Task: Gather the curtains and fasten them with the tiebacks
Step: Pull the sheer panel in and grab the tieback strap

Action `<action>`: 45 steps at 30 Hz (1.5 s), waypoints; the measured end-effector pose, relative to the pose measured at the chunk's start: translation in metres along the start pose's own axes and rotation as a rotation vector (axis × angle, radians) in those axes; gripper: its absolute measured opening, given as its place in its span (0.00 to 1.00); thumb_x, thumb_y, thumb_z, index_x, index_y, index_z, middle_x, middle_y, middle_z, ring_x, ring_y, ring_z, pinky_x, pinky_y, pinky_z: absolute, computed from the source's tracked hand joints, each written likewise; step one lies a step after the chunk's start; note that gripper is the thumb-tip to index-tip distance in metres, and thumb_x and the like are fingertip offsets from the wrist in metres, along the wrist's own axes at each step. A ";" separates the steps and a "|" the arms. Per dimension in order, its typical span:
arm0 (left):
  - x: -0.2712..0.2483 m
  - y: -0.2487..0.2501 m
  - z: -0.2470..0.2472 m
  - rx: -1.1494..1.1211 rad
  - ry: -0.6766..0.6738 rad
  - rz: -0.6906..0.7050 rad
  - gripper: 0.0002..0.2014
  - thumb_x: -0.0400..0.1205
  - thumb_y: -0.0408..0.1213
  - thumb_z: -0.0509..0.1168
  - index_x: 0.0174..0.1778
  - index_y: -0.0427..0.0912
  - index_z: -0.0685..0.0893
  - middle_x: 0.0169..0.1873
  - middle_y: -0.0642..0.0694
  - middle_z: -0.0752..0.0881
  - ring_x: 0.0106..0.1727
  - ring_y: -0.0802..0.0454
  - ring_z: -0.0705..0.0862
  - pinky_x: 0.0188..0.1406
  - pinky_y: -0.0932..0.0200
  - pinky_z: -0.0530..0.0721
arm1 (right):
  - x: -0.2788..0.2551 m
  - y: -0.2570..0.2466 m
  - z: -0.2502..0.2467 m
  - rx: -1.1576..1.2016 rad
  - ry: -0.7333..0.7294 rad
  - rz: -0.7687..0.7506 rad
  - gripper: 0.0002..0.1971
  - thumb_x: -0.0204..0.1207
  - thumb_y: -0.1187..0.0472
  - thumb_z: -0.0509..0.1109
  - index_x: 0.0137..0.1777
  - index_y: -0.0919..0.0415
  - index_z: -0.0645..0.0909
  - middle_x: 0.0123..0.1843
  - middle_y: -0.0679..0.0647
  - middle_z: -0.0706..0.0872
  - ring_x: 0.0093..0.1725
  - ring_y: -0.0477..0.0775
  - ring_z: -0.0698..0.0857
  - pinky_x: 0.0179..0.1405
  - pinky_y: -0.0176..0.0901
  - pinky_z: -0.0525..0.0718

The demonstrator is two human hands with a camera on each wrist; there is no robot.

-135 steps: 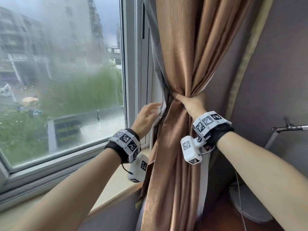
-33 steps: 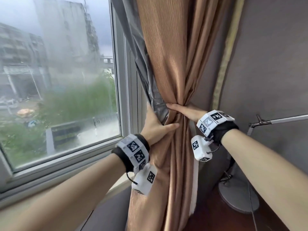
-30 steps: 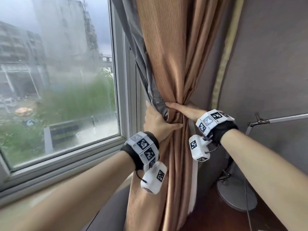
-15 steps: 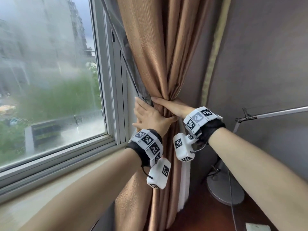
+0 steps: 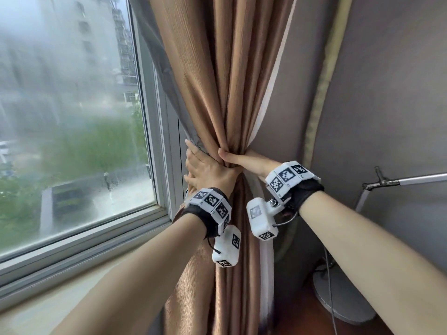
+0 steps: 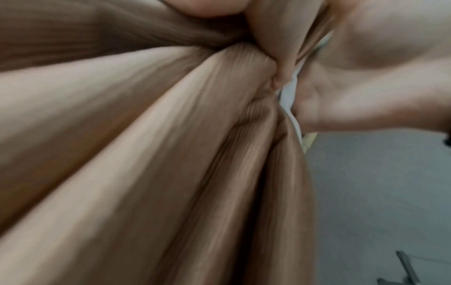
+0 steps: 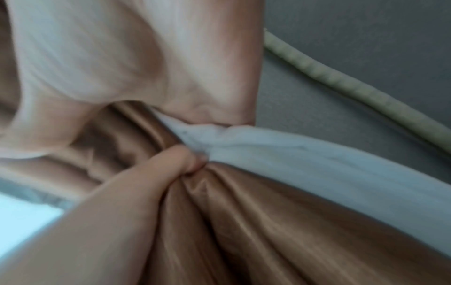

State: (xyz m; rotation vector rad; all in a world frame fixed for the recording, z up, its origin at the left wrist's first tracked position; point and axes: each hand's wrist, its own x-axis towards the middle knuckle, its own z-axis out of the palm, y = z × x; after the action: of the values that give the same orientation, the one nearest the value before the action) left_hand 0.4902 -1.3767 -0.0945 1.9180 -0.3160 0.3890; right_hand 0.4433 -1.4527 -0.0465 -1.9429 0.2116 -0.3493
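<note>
The brown curtain (image 5: 217, 76) with its grey lining (image 5: 154, 56) is bunched into a narrow waist. My right hand (image 5: 239, 160) grips that waist from the right, its thumb across the front. From the window side my left hand (image 5: 205, 168) wraps the same waist, touching the right hand; its fingers go behind the cloth, out of sight. The left wrist view shows the curtain folds (image 6: 171, 154) and the right palm (image 6: 366, 77). The right wrist view shows a left-hand finger (image 7: 171, 165) pressed into the cloth beside the curtain's white edge (image 7: 317, 173). I see no clear tieback.
The window (image 5: 72, 117) and its sill (image 5: 48, 298) lie to the left. A pale ribbed cord (image 5: 321, 81) runs down the grey wall (image 5: 387, 93) on the right. A metal lamp arm (image 5: 406, 178) and its round base (image 5: 343, 301) stand low right.
My left hand came off the window side and closed round the curtain waist against my right hand. The grey lining was pulled in and the bundle is tighter. The right hand kept its grip.
</note>
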 end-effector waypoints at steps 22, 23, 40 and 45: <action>0.019 -0.011 0.007 0.003 -0.006 0.016 0.67 0.59 0.61 0.76 0.82 0.42 0.38 0.80 0.42 0.54 0.81 0.43 0.54 0.78 0.38 0.53 | 0.043 0.034 -0.024 -0.373 -0.001 0.213 0.14 0.81 0.76 0.52 0.40 0.73 0.78 0.42 0.66 0.78 0.43 0.61 0.77 0.42 0.27 0.77; 0.019 -0.012 0.007 0.003 -0.007 0.018 0.67 0.59 0.61 0.76 0.82 0.42 0.38 0.80 0.42 0.54 0.81 0.43 0.54 0.78 0.38 0.54 | 0.045 0.039 -0.023 -0.319 -0.019 0.228 0.12 0.81 0.74 0.53 0.49 0.78 0.78 0.52 0.73 0.79 0.52 0.65 0.78 0.56 0.34 0.78; 0.017 -0.013 0.004 -0.016 -0.040 0.026 0.65 0.62 0.59 0.77 0.82 0.42 0.38 0.81 0.43 0.53 0.82 0.43 0.52 0.80 0.39 0.51 | 0.044 0.050 -0.037 -0.394 0.085 0.269 0.18 0.84 0.65 0.54 0.71 0.73 0.71 0.74 0.67 0.73 0.74 0.62 0.72 0.67 0.39 0.66; 0.017 -0.014 0.003 -0.027 -0.048 0.034 0.65 0.62 0.59 0.77 0.82 0.43 0.38 0.81 0.44 0.52 0.82 0.44 0.51 0.80 0.39 0.51 | 0.049 0.052 -0.038 -0.225 0.092 0.285 0.18 0.83 0.64 0.57 0.70 0.71 0.73 0.72 0.67 0.76 0.73 0.64 0.74 0.75 0.52 0.69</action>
State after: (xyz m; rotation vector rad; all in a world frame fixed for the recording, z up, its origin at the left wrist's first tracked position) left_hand 0.5118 -1.3750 -0.1002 1.8993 -0.3837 0.3598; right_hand 0.4771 -1.5205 -0.0743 -2.0833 0.6028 -0.2333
